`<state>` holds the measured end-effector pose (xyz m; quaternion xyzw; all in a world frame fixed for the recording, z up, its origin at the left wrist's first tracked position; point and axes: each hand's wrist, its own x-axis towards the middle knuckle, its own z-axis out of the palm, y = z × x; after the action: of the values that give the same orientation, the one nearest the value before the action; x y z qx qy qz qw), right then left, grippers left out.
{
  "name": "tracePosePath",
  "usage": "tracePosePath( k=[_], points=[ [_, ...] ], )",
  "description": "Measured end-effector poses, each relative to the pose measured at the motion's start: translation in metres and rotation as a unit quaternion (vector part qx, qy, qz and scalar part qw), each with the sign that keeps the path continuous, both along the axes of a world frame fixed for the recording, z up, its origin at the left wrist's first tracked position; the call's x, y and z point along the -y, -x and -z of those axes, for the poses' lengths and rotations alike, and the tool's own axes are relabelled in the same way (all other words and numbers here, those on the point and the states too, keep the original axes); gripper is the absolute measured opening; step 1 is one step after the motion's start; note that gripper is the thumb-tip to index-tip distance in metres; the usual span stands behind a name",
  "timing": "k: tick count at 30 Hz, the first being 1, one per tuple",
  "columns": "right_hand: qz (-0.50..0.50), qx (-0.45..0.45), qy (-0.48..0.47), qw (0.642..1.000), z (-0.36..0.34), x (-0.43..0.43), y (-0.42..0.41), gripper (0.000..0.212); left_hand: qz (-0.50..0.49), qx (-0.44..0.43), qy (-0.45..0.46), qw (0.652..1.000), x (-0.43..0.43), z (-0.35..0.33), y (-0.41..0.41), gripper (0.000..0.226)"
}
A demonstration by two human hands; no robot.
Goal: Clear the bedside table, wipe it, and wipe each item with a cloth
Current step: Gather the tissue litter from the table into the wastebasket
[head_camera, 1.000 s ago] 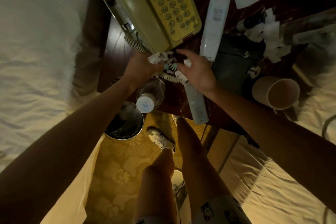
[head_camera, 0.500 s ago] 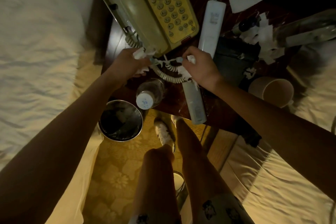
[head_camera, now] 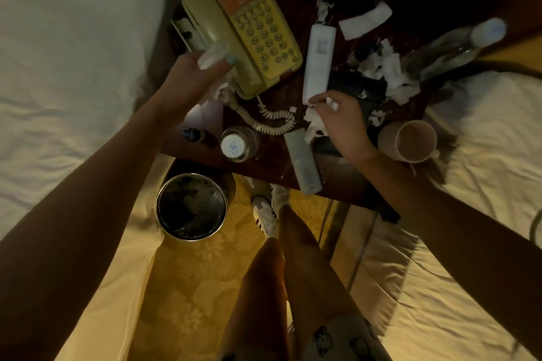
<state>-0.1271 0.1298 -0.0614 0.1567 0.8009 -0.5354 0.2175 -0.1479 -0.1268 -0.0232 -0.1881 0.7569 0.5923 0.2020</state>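
Left hand (head_camera: 193, 76) is curled round a wad of tissue (head_camera: 212, 57) at the near-left edge of the yellow phone (head_camera: 249, 29), while the right hand (head_camera: 346, 126) pinches a small tissue scrap (head_camera: 333, 104) by the near end of the white remote (head_camera: 318, 61). Both are over the cluttered bedside table (head_camera: 272, 167), and the bin (head_camera: 192, 206) stands on the floor at its near-left corner.

Head camera, single (wide-angle) — looks steeply down from above, near, over bedside table (head_camera: 337, 177) and floor (head_camera: 205, 272).
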Motion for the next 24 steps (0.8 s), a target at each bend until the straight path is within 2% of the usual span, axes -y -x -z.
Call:
tracePosePath(
  k=[3,6,9,12,15,20,24],
  points=[
    [0.005,-0.019,-0.018,1.000,-0.016,-0.012,-0.005,0.017,0.027,-0.001,0.041,0.999,-0.015,-0.011,0.013,0.027],
    [0.027,-0.044,-0.030,0.998,-0.027,-0.032,-0.001,0.011,0.099,-0.003,0.062,0.993,-0.033,-0.018,0.030,0.040],
    [0.052,-0.065,-0.038,0.996,-0.038,-0.054,0.013,0.012,0.159,-0.011,0.078,0.984,-0.055,-0.019,0.053,0.035],
    [0.057,-0.084,-0.057,0.993,-0.040,-0.074,0.036,0.015,0.202,-0.025,0.136,0.970,-0.081,-0.010,0.082,0.033],
    [0.066,-0.084,-0.074,0.992,-0.032,-0.089,0.066,0.013,0.210,-0.049,0.159,0.963,-0.103,0.001,0.113,0.024],
    [0.068,-0.111,-0.058,0.990,-0.027,-0.087,0.122,0.006,0.221,-0.033,0.172,0.959,-0.121,0.021,0.153,0.038],
    [0.051,-0.103,-0.061,0.991,-0.010,-0.079,0.156,0.004,0.219,-0.018,0.192,0.956,-0.126,0.046,0.167,0.039]
  ],
)
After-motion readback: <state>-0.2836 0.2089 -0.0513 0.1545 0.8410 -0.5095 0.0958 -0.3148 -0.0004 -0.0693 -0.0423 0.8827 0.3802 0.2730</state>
